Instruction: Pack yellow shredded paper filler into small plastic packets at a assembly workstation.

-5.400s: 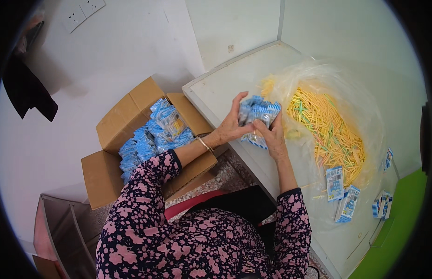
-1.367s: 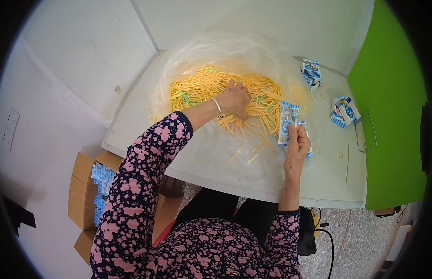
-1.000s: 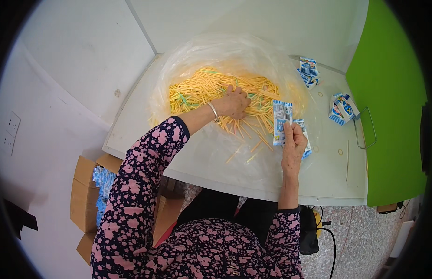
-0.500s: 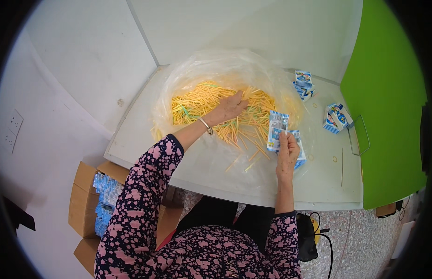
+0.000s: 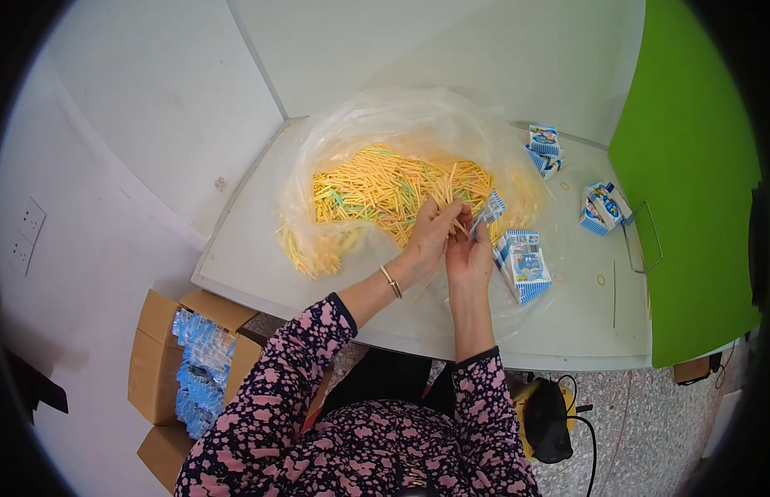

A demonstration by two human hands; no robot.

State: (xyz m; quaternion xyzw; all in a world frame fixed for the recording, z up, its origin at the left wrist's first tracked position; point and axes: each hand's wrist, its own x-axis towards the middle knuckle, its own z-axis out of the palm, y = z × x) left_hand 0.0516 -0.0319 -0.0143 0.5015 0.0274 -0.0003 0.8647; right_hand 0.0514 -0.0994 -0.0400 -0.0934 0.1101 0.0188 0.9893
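Your left hand [image 5: 432, 235] gripped yellow sticks [image 5: 445, 187], pointing far; your right hand [image 5: 469, 258], nearer the blue-striped packet [image 5: 489, 209], pinched it just right of them; its long axis slanted far and right.

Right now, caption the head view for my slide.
Left hand holding sticks, right hand holding a packet, at a clear bag with more sticks inside.

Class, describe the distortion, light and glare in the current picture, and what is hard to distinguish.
Head view: black fisheye rim, and the white table bows along its front edge; head view: soft light, pale sheen on the clear plastic bag; head view: the heaped yellow sticks crowd together, too fine to count.
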